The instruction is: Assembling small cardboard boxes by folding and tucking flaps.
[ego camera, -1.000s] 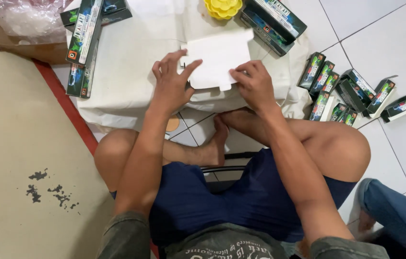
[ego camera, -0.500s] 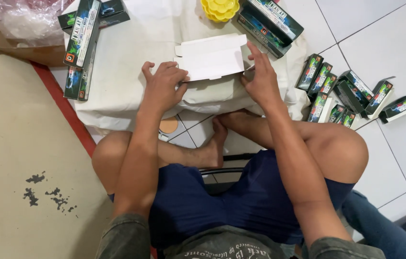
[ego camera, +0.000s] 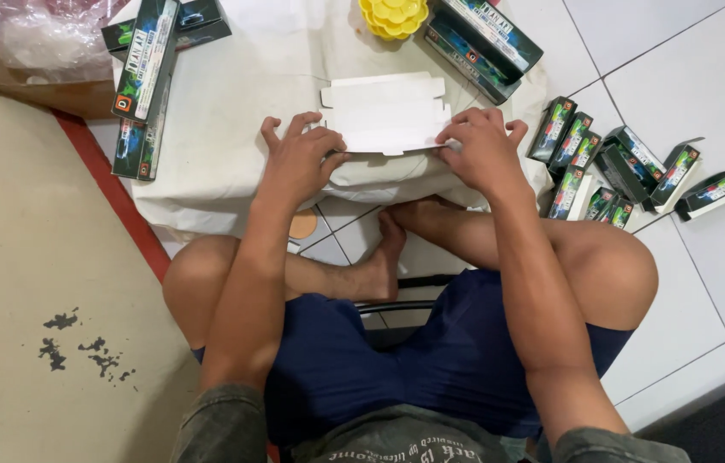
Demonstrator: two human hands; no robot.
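Left hand (ego camera: 298, 163) lies spread, fingers pressing the left edge of a flat white carton blank (ego camera: 386, 114) on the white cloth (ego camera: 234, 111). Blank sits between both hands: light, thin, bendy, best held by its edges. Right hand (ego camera: 482, 153) pinches its right edge. Finished green boxes (ego camera: 581, 150) lie further right.
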